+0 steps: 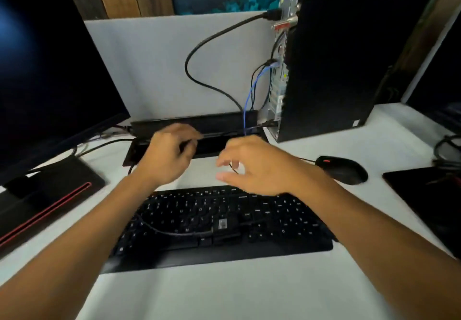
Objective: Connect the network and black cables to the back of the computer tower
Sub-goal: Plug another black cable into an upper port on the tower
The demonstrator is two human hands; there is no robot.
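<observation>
The black computer tower (349, 57) stands at the back right, its rear panel (279, 75) facing left. A thick black cable (199, 45) is plugged in near the panel's top. A blue network cable (252, 90) is plugged in at mid height and drops into the desk cable box (224, 122). Another black plug (269, 123) sits at the panel's bottom. My left hand (169, 155) hovers at the box's lid edge with curled fingers; blur hides whether it grips anything. My right hand (252, 167) hangs over the keyboard's top edge, fingers loose and apart, a thin black cable (233, 168) showing beneath.
A black keyboard (224, 222) with a cable lying across it sits in front. A mouse (341, 170) lies to the right. A monitor (50, 70) and its stand base (45, 195) fill the left. A grey partition (149, 65) closes the back. A dark pad (429, 195) lies far right.
</observation>
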